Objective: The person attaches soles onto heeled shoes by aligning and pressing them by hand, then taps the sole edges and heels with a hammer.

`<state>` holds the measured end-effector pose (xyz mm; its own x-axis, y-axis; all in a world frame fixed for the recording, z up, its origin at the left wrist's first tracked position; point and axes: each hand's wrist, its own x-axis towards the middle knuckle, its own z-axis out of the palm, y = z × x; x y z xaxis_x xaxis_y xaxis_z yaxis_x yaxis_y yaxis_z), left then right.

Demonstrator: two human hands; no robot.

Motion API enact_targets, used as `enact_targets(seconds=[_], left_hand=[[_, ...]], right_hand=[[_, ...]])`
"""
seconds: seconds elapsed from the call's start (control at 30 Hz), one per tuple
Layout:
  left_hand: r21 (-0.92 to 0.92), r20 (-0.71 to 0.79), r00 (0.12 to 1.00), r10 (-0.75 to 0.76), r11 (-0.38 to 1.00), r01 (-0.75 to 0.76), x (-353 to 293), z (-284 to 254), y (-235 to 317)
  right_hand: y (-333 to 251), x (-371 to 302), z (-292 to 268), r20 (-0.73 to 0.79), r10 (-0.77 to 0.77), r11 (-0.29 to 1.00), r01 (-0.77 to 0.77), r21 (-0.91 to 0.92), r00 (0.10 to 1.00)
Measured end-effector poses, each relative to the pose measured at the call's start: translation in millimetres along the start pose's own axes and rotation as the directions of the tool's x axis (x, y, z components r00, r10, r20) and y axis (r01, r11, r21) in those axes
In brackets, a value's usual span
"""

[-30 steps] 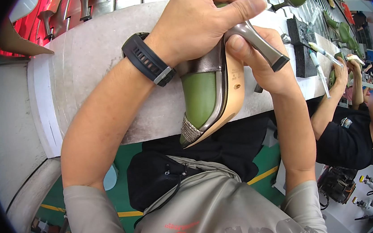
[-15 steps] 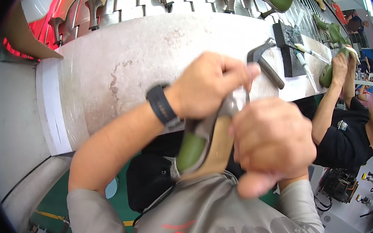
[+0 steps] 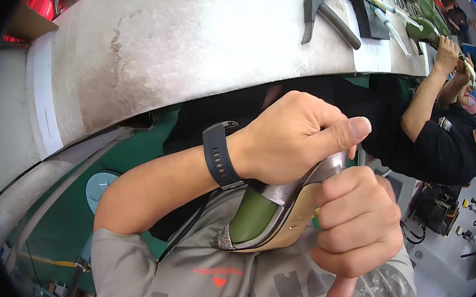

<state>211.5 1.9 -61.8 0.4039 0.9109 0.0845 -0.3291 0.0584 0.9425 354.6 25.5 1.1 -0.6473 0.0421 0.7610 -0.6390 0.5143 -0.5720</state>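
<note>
A high-heeled shoe [image 3: 294,223] on a green last [image 3: 251,217] lies slanted in front of my shirt. Its tan sole faces right, and its glittery silver toe end rests low against the shirt. My left hand [image 3: 291,137], with a dark watch at the wrist, is closed round the grey back part of the shoe from above. Against the sole side, my right hand [image 3: 357,223] is curled in a fist with its thumb pointing down. Whatever its fingers grip is hidden, though the heel would be near there.
On the pale worktable [image 3: 193,44] ahead lie lasting pincers [image 3: 326,20], a black block [image 3: 364,4] and syringes [image 3: 392,25]. At right, a co-worker [image 3: 443,134] in black handles another green last. A blue round stool seat [image 3: 101,184] stands below the table at left.
Both hands and the shoe have come lower and closer to my body, away from the table edge. The view has tilted down, so the conveyor shoes at the top have mostly left it.
</note>
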Motion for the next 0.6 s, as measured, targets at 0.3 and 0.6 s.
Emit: enact_targets(seconds=[0.3,0.6], left_hand=[[-0.022,-0.047,0.997,0.066,0.998,-0.067,9,18,-7],[-0.037,-0.222,0.975,-0.021,0.999,0.013,7,5,0]], right_hand=[[-16,-4,-1,-0.123,0.117,0.993,-0.117,0.006,0.985],[2,-7,-1,-0.077,0.117,0.971,-0.130,-0.201,0.990]])
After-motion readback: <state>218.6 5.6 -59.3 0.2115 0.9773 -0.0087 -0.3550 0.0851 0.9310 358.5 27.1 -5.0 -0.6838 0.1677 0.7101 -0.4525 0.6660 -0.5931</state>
